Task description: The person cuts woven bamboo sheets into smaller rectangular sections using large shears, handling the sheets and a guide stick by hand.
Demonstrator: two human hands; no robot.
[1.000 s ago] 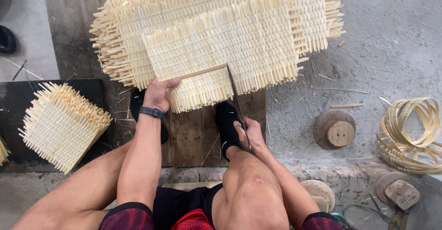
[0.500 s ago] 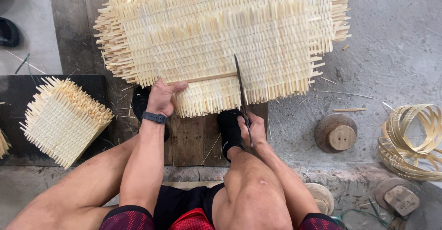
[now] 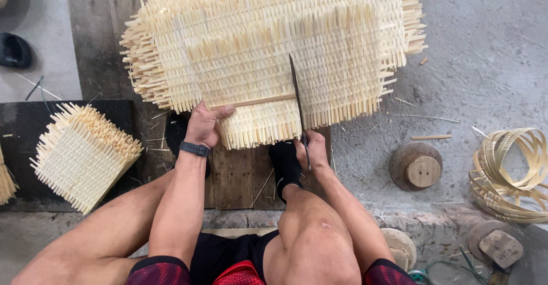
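A large woven bamboo mat (image 3: 274, 51) fills the upper middle of the frame, its near edge hanging over a wooden board (image 3: 240, 176) at the centre. The left hand (image 3: 206, 124) presses on that near edge — thumb on top of a flat wooden strip (image 3: 251, 101) that lies across the weave, fingers curled under the mat. The right hand (image 3: 311, 148), just right of centre, is closed around the handle of a knife (image 3: 297, 99); the blade stands on edge and runs up from the fist into the mat, meeting the right end of the strip. So the mat lies directly above both hands, touching the left and cut into by the blade.

One smaller woven mat (image 3: 83, 156) lies at the left edge, well apart. One round wooden block (image 3: 416, 165) sits at the right, and one coil of bamboo strips (image 3: 511, 174) beyond it — at the far right edge.
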